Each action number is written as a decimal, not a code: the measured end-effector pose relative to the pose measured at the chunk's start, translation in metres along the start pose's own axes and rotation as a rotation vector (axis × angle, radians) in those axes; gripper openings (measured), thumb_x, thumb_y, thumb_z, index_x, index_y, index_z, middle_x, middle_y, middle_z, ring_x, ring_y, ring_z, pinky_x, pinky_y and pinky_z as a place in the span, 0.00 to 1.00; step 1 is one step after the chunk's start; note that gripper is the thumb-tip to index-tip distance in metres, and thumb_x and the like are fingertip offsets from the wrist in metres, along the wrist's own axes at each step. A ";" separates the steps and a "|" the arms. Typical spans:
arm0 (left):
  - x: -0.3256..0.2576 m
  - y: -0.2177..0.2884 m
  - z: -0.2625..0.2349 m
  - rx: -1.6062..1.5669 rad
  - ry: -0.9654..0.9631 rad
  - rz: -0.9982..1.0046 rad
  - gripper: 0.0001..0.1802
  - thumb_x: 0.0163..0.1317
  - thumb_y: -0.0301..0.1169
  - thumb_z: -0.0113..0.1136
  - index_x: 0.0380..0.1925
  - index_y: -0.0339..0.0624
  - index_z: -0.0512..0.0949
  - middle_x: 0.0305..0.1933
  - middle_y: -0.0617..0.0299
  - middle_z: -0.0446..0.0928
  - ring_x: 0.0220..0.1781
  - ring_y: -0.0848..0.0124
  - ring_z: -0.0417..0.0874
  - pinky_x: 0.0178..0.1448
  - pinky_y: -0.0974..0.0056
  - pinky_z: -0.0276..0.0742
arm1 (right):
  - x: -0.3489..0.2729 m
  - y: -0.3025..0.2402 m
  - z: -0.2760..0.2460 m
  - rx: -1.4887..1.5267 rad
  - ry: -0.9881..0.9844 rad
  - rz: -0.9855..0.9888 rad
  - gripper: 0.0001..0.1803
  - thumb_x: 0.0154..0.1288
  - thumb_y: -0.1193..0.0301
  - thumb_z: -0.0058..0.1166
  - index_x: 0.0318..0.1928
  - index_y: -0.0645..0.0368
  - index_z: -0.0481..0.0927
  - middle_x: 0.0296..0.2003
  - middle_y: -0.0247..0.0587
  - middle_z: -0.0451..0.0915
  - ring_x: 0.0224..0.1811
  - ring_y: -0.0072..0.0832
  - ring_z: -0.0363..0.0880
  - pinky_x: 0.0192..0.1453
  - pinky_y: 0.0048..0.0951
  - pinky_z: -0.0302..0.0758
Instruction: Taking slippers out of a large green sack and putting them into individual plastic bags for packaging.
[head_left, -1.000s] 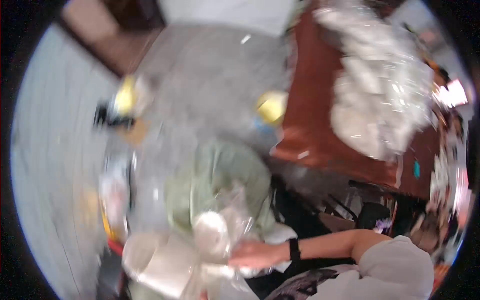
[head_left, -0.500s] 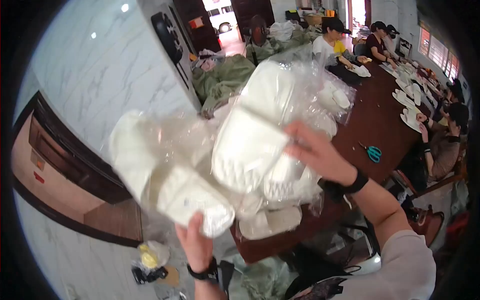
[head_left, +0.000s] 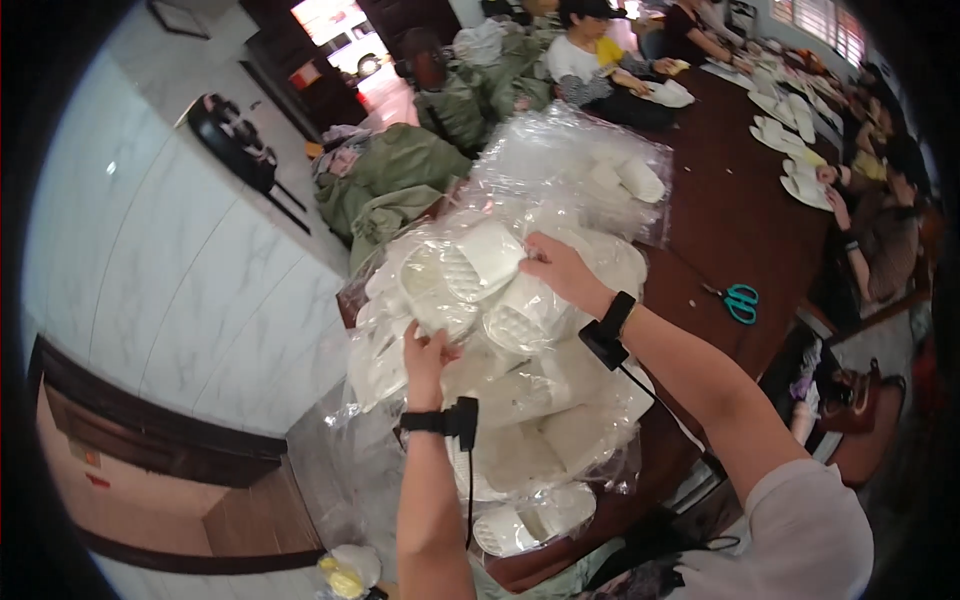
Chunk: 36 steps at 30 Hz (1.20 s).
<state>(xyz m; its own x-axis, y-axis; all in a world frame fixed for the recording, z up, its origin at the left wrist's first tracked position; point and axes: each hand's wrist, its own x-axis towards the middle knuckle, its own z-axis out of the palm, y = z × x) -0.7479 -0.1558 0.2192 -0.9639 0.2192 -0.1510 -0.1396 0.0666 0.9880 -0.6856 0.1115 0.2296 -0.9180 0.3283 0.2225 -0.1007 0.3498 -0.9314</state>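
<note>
A heap of white slippers [head_left: 545, 385] in clear plastic bags covers the near left end of the dark red-brown table. On top of it lies a bagged white slipper [head_left: 490, 260] with a ridged sole. My right hand [head_left: 565, 275] pinches this slipper's right edge, thumb and fingers closed at the strap. Just below its lower left end is my left hand [head_left: 428, 362], its fingers apart and touching the plastic at the heap's left side. Closer to me, a separate pair of white slippers [head_left: 535, 520] rests near the table corner.
Teal-handled scissors [head_left: 740, 302] lie on the table [head_left: 700, 210] to the right. Green sacks [head_left: 400, 180] stand beyond its left side. Several people sit along the far and right sides with white slipper pieces [head_left: 805, 185]. A marble wall [head_left: 190, 270] rises at left.
The bagged slippers that both hands held up have come down onto the heap. My left hand has let go of its pair and moved inward. The view has shifted.
</note>
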 end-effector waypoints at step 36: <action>-0.405 -0.086 0.082 0.300 -0.432 -0.021 0.15 0.67 0.24 0.56 0.53 0.38 0.75 0.45 0.57 0.82 0.45 0.73 0.82 0.49 0.69 0.76 | -0.302 0.020 -0.238 -0.577 -0.038 0.012 0.18 0.65 0.65 0.54 0.56 0.52 0.75 0.42 0.48 0.81 0.45 0.45 0.80 0.48 0.40 0.75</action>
<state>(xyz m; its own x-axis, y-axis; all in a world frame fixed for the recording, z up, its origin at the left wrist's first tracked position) -0.3269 -0.1704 0.1931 -0.7717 0.5918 -0.2328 -0.0256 0.3368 0.9412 -0.3190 0.2281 0.2125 -0.9321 0.3068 0.1926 0.1251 0.7715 -0.6238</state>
